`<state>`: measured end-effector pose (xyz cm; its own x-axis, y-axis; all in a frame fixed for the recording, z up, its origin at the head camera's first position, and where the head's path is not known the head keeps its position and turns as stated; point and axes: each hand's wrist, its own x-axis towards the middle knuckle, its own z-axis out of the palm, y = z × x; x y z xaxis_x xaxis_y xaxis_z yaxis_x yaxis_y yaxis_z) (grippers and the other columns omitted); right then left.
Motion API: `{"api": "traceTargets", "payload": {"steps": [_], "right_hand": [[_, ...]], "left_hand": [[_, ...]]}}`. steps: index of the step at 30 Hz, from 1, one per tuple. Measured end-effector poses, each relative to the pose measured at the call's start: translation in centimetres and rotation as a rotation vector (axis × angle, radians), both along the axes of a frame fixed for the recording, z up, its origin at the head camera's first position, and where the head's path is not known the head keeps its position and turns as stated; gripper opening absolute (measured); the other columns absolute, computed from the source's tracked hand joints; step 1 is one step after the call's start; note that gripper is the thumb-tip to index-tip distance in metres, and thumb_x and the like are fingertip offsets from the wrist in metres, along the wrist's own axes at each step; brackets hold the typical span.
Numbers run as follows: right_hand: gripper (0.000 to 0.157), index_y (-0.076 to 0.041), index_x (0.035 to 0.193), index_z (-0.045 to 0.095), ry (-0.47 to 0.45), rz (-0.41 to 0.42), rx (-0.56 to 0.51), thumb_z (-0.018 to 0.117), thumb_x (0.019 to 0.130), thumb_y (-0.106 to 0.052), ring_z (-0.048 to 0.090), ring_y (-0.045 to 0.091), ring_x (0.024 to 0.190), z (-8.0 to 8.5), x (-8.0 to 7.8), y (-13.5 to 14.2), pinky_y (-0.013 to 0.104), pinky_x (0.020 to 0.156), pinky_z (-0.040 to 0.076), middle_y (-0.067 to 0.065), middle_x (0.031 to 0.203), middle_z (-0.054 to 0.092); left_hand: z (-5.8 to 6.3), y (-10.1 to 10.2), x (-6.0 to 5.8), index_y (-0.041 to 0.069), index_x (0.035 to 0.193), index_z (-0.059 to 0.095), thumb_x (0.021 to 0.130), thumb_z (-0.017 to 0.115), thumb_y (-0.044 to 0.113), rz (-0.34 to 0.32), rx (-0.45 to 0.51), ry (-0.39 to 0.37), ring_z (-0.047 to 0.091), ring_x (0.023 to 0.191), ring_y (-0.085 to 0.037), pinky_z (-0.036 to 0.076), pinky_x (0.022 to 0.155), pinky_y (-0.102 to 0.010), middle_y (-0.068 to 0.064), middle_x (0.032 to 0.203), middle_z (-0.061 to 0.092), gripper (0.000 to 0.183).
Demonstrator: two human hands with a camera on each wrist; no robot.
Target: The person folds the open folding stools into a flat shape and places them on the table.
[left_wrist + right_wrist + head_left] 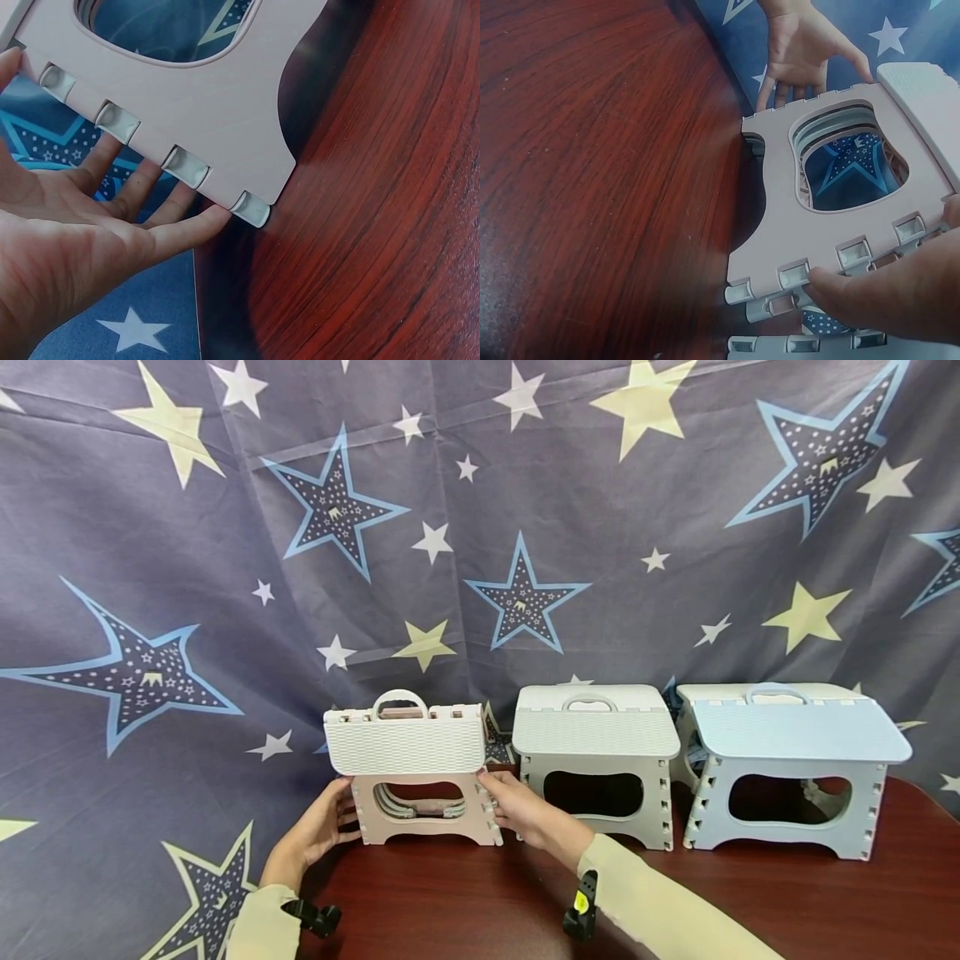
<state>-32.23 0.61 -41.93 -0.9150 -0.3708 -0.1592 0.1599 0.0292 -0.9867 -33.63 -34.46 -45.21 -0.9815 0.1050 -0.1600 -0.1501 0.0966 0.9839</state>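
Observation:
A pale pink folding stool (420,810) with a white woven-textured seat (405,745) stands on the dark red wooden table, its seat panel tipped steeply toward me. My left hand (322,821) holds its left side, thumb up by the seat's lower corner and fingers along the hinged edge, their tips partly behind it. My right hand (517,806) holds the opposite side, with the thumb at the seat's right corner and a finger against the hinge tabs. Inside the leg panel's cutout, curved grey-white parts show. A loop handle (400,697) rises from the seat's top.
Right of the pink stool stand an unfolded grey-white folding stool (600,735) and a light blue folding stool (795,735). The grey-white one is close beside my right hand. A star-patterned curtain (450,527) hangs behind the table (465,902), whose left edge runs near my left hand.

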Motion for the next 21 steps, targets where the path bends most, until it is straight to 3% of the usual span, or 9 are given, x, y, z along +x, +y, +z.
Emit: {"api": "traceTargets", "payload": {"steps": [5,10,15,21], "right_hand": [[0.053,-0.002,0.142,0.038,-0.005,0.008,-0.010,0.046,0.108,-0.042,0.038,0.019,0.085,0.1,0.1,-0.1,0.038,0.090,0.042,0.007,0.112,0.041],[0.051,-0.003,0.138,0.037,0.000,0.028,-0.017,0.046,0.107,-0.042,0.036,0.016,0.078,0.2,0.5,-0.2,0.030,0.077,0.039,0.004,0.099,0.038],[0.051,-0.002,0.136,0.035,0.004,0.039,-0.004,0.046,0.107,-0.043,0.043,0.021,0.086,0.3,1.0,-0.1,0.042,0.092,0.044,0.007,0.104,0.043],[0.051,-0.001,0.133,0.036,0.027,0.028,0.011,0.045,0.108,-0.044,0.052,0.029,0.109,0.3,1.0,-0.2,0.058,0.115,0.036,0.012,0.113,0.050]], "left_hand": [[0.1,-0.2,0.1,-0.004,0.157,0.012,0.104,0.028,0.056,-0.005,0.000,0.000,0.035,0.138,-0.045,0.048,0.100,-0.053,-0.031,0.157,0.022,0.082],[-0.1,-0.5,0.1,-0.004,0.156,0.014,0.104,0.028,0.055,0.009,-0.001,-0.003,0.039,0.134,-0.040,0.049,0.100,-0.052,-0.030,0.156,0.025,0.079],[-0.1,-0.6,0.1,-0.004,0.157,0.014,0.105,0.027,0.054,0.010,-0.001,-0.001,0.042,0.132,-0.036,0.049,0.099,-0.050,-0.028,0.155,0.027,0.079],[-0.3,-1.0,-0.1,-0.005,0.153,0.020,0.103,0.033,0.060,-0.022,0.009,0.021,0.046,0.126,-0.032,0.051,0.097,-0.046,-0.025,0.147,0.036,0.082]]}}
